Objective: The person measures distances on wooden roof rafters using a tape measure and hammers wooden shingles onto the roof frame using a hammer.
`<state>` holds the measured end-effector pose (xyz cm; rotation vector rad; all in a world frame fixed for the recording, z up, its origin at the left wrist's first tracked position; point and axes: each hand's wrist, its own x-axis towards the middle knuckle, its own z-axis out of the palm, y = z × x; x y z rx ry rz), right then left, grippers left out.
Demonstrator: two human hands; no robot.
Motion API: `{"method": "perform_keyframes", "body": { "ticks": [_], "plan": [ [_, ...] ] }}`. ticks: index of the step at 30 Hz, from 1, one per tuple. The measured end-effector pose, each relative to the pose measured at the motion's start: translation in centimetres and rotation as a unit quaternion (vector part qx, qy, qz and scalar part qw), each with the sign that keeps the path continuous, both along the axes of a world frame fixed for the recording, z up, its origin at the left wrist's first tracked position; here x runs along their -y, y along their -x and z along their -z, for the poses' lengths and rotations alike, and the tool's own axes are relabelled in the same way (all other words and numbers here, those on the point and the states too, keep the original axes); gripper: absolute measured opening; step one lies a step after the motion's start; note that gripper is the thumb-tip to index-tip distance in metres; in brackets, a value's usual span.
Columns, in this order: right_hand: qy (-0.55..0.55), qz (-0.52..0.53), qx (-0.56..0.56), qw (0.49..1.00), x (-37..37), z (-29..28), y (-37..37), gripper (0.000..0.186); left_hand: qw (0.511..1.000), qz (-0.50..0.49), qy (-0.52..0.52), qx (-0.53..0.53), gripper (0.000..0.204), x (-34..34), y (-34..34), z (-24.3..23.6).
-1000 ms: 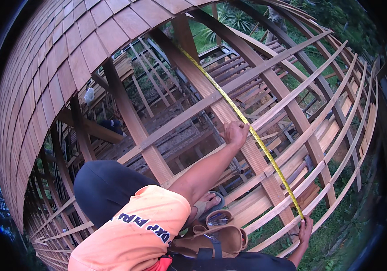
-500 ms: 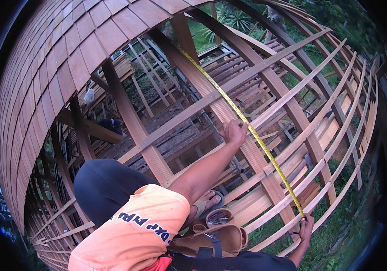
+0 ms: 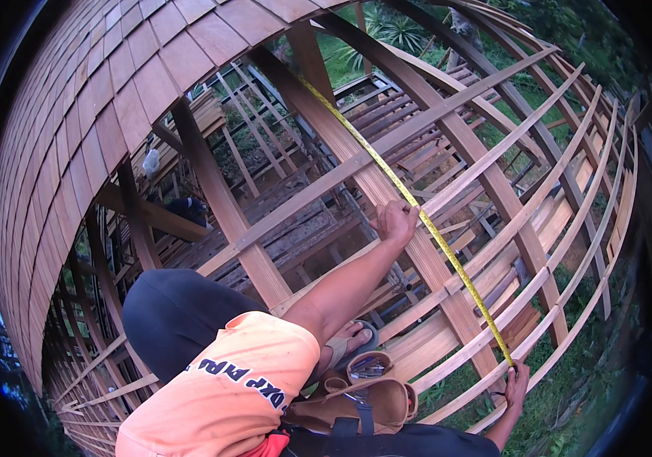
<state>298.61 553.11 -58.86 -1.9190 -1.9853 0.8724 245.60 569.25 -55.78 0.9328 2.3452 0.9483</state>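
A yellow tape measure (image 3: 459, 270) runs stretched along a wooden rafter (image 3: 314, 126), crossing over several thin battens. My left hand (image 3: 396, 224) is closed at the tape's edge, knuckles up, above the rafter where a batten (image 3: 463, 180) meets it. Down at the tape's lower end, my right hand (image 3: 516, 385) is closed around it beside the outer battens. Whatever else the right hand's fingers cover is hidden. The tape's far end lies near the edge of the shingles.
Wooden shingles (image 3: 113, 99) cover the curved roof at upper left. Open gaps between rafters and battens show ground and stacked boards below. A brown leather tool pouch (image 3: 372, 404) with metal pieces sits at my waist. My sandalled foot (image 3: 350, 339) rests among the battens.
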Motion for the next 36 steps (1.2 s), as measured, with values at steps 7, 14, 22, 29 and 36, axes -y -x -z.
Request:
{"method": "perform_keyframes", "body": {
  "ticks": [7, 14, 22, 29, 36],
  "plan": [
    [0.01, 0.011, -0.005, 1.0, 0.1, 0.5, -0.1, 0.025, 1.0, -0.009, -0.011, -0.028, 0.025, -0.2, 0.1, 0.6],
    [0.003, 0.015, -0.012, 1.0, 0.1, 0.2, -0.2, 0.024, 1.0, -0.003, -0.002, 0.004, 0.024, -0.1, 0.2, 0.1],
    [0.008, 0.024, -0.014, 1.0, -0.2, -0.6, -0.3, 0.025, 1.0, -0.014, -0.007, -0.009, 0.027, -0.2, 0.1, 0.3],
    [-0.004, 0.016, -0.005, 1.0, -0.1, -1.2, -0.1, 0.025, 1.0, -0.008, -0.012, 0.001, 0.028, 0.0, 0.0, 0.0],
    [-0.022, 0.012, -0.009, 1.0, 0.2, -1.0, -0.2, 0.026, 1.0, -0.012, -0.02, 0.0, 0.027, -0.2, 0.0, 0.1]
  ]
}}
